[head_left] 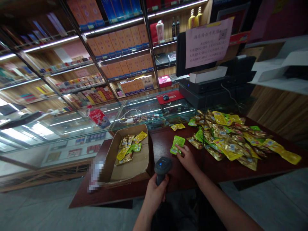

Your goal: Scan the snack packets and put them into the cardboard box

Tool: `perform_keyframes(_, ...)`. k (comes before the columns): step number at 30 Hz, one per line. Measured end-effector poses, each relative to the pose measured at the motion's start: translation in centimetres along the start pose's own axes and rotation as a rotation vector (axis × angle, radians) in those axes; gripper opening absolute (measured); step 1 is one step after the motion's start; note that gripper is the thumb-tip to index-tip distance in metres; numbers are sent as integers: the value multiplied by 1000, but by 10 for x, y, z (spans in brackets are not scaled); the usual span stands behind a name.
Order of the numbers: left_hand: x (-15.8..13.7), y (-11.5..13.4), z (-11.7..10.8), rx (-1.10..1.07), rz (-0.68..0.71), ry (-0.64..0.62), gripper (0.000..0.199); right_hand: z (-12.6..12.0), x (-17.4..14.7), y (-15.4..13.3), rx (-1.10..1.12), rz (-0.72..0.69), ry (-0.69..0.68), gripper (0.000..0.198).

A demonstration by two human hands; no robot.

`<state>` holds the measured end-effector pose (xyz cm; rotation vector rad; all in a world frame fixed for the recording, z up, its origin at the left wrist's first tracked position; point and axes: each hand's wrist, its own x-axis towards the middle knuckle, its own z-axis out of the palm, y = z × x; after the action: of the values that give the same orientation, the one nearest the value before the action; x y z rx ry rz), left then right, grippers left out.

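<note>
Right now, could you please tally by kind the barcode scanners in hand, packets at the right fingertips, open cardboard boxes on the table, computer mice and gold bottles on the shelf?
Barcode scanner, in the left hand: 1
Green packet, at the right hand: 1
Open cardboard box: 1
Computer mouse: 1
Gold bottles: 2
Total: 6

PASS: tabletop (157, 139) between cardboard box (139, 162) and green packet (177, 141) | NEAR END: scanner (163, 165) in way | RIGHT: packet heap (228, 144) obstructs

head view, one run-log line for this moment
left hand: holding scanner | right hand: touching green packet | cardboard box: packets inside | packet pile: right of green packet
</note>
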<state>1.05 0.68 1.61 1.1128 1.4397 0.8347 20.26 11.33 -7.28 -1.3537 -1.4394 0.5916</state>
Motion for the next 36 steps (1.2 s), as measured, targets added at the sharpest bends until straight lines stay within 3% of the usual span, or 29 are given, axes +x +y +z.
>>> perform_keyframes(8,4,-2,2,-33,18,-22,45,1,0,2,115,52,-14,47)
perform_keyframes(28,1,6,2,-72,28,-11,45,0,2,0,92,78,-32,51)
perform_keyframes(36,11,-6,3,-66,25,-29,48,-1,2,-6,90,74,-15,51)
